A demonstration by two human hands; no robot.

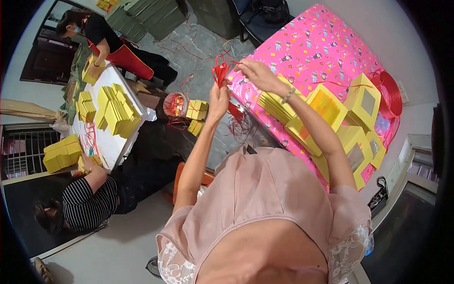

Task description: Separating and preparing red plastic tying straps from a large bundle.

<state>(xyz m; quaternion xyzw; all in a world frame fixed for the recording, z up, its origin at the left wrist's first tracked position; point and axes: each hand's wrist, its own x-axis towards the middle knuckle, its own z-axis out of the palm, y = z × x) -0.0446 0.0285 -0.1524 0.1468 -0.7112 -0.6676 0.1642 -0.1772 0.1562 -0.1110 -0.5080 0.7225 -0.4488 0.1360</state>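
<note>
My left hand [219, 102] is closed round a looped bundle of red ribbon [221, 72], held up beyond the near corner of the pink table. Just to its right, my right hand [255, 75] pinches a strand of the same red ribbon between thumb and fingers. Loose red ribbon ends [236, 113] hang below the hands. Under my right forearm, a row of folded yellow cartons [276, 108] lies on the pink patterned table cover [302, 47]. Beside it stand a yellow box with an orange inside [326, 106] and several yellow window boxes [362, 105].
A red ribbon roll [390, 94] sits at the table's right end. Left, a white table [101, 78] bears yellow carton stacks [116, 111]; two people work there. Tied yellow bundles [196, 110] and a tub [175, 104] stand between the tables. Ribbon scraps litter the grey floor [189, 61].
</note>
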